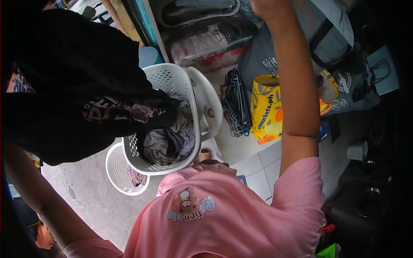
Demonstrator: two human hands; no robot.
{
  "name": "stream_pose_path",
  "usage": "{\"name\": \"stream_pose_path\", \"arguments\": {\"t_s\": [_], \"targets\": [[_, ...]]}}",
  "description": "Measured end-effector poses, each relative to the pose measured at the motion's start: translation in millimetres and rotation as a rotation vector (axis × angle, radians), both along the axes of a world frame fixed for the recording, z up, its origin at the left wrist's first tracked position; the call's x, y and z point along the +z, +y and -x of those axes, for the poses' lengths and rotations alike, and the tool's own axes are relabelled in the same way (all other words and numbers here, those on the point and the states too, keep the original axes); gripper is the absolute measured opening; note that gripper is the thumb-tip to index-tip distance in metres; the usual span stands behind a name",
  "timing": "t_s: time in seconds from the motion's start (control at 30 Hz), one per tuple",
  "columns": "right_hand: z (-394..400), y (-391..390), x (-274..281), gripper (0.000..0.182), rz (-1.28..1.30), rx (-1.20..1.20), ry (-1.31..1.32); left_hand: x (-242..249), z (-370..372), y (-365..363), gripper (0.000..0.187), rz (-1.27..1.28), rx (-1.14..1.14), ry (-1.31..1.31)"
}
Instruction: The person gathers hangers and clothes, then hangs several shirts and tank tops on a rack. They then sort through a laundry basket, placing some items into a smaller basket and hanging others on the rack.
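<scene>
A black T-shirt (81,81) with a faded pale print spreads across the upper left, its lower part hanging into a white laundry basket (195,129). Grey crumpled clothes (172,144) lie inside that basket. My left forearm runs up behind the shirt, and the hand itself is hidden. My right arm reaches straight up past the bags. At the top edge only part of my right hand (267,7) shows, with its fingers cut off by the frame, so what it touches cannot be seen.
A smaller white basket (114,165) with clothespins stands on the floor. Several hangers (236,103) lie bundled beside a yellow shopping bag (263,109). Behind are a grey bag (258,56) and plastic-wrapped bedding (211,43). A white chair (217,103) adjoins the laundry basket.
</scene>
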State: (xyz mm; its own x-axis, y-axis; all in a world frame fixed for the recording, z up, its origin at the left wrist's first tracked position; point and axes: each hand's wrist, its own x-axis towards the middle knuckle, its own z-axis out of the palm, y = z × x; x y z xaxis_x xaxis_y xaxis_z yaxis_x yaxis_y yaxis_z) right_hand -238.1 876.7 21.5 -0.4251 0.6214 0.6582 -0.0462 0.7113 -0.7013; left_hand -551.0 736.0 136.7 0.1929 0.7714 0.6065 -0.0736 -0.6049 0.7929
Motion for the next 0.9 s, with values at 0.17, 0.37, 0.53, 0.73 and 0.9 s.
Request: {"name": "stream_pose_path", "arguments": {"t_s": [0.17, 0.37, 0.53, 0.73, 0.9], "targets": [[-48.7, 5.1, -271.2, 0.026, 0.567, -0.225, -0.436, -164.0, -23.7, -30.1, 0.052, 0.797, -0.094, 0.081], [-108.9, -52.5, -474.4, 0.050, 0.621, -0.711, -1.229, -342.4, -11.4, -70.4, 0.037, 1.394, 0.384, -0.148], [-119.7, -71.9, -500.0, 0.038, 0.631, -0.674, -1.293, -360.5, -1.1, -107.5, 0.028, 1.273, 0.697, -0.003], [-107.3, -76.9, -464.6, 0.027, 0.681, -0.799, -1.167, -359.4, 1.7, -124.2, 0.026, 1.179, 0.683, -0.079], [-114.0, -73.0, -463.2, 0.026, 0.536, -1.067, -0.619, -344.5, -6.8, -114.3, 0.043, 1.095, 0.718, -0.301]]}}
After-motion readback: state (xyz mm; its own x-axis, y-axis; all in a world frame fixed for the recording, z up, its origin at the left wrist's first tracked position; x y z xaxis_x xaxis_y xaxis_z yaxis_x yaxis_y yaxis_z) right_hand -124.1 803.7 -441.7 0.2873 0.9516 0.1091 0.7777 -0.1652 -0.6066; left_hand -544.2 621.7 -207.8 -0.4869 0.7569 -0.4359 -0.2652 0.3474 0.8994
